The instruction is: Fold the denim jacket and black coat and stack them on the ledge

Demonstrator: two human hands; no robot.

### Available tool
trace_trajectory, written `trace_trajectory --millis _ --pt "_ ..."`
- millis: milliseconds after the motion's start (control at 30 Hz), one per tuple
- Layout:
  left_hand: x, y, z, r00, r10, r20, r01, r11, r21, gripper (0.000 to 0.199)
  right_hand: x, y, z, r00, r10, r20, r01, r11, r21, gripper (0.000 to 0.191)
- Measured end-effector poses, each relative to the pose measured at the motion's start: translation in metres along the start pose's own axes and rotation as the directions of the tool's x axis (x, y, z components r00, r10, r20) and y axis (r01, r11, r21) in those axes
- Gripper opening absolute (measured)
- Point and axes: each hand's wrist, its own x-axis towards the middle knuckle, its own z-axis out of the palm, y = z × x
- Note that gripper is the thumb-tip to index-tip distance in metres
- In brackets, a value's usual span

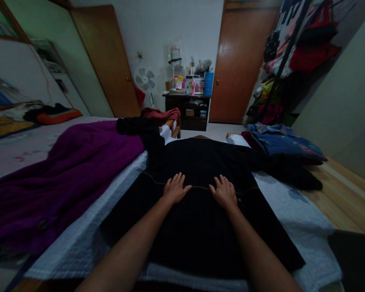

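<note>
A black long-sleeved garment (200, 231) lies spread out on a light blue cloth (295, 215), its sleeves stretched to both sides. A thin brown seam line runs across it. My left hand (175, 187) rests flat on the garment near that seam, fingers apart. To its right, my right hand (224, 191) also lies flat on the black fabric, fingers spread, holding nothing. The garment's left sleeve end overlaps a purple garment (88, 158). The other sleeve reaches out below a folded denim piece (286, 140).
A red-brown cloth (161, 115) lies beyond the left sleeve. At the back stand a dark cabinet (187, 123), a white fan (145, 79) and a wooden door (235, 65). Bags and clothes (313, 52) hang at the right. An orange and black cloth (57, 116) lies far left.
</note>
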Motion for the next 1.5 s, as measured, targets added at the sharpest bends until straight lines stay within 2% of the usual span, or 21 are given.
trace_trajectory --millis 167,333,433,533,667,800,933,1033,1233,1367,1500 --pt "-0.007 -0.039 -0.011 0.996 -0.073 0.043 0.073 0.997 0.003 0.073 0.001 -0.001 0.0 1.0 0.012 0.018 -0.012 1.0 -0.008 0.059" --pt "0.0 -0.066 -0.019 0.986 -0.146 -0.081 0.136 0.983 -0.124 0.041 0.002 -0.001 0.0 0.999 0.019 0.039 -0.018 1.0 -0.011 0.06" --pt "0.008 -0.073 -0.025 0.968 -0.206 -0.142 0.183 0.971 -0.156 0.041 0.001 -0.001 0.001 1.0 0.01 0.012 -0.01 1.0 -0.02 0.059" --pt "0.014 -0.072 -0.027 0.952 -0.248 -0.179 0.214 0.958 -0.188 0.029 0.0 0.0 0.002 1.0 0.002 -0.021 -0.002 1.0 -0.024 0.058" --pt "0.02 -0.067 -0.023 0.951 -0.255 -0.173 0.209 0.946 -0.247 0.013 0.0 -0.001 0.0 1.0 0.009 0.015 -0.008 1.0 -0.016 0.059" --pt "0.028 -0.064 -0.018 0.939 -0.308 -0.152 0.251 0.918 -0.308 0.011 0.002 -0.001 -0.002 0.999 0.018 0.046 -0.017 1.0 -0.017 0.06" --pt "0.036 -0.064 -0.015 0.924 -0.367 -0.106 0.308 0.88 -0.362 0.004 0.001 -0.001 -0.002 1.0 0.0 0.026 0.0 1.0 -0.02 0.06" --pt "0.042 -0.065 -0.014 0.911 -0.403 -0.087 0.337 0.851 -0.403 0.004 0.001 -0.001 -0.001 1.0 0.002 0.013 -0.001 1.0 -0.022 0.059" --pt "0.047 -0.061 -0.01 0.889 -0.447 -0.101 0.346 0.799 -0.492 0.016 0.001 -0.001 -0.002 1.0 0.006 0.03 -0.005 1.0 -0.018 0.059" --pt "0.043 -0.053 -0.009 0.881 -0.464 -0.09 0.376 0.803 -0.462 0.014 0.002 -0.002 -0.003 0.999 0.017 0.043 -0.016 1.0 -0.019 0.059" --pt "0.038 -0.047 -0.012 0.891 -0.447 -0.079 0.378 0.828 -0.415 0.011 0.002 -0.002 -0.003 0.999 0.022 0.043 -0.022 1.0 -0.01 0.059"
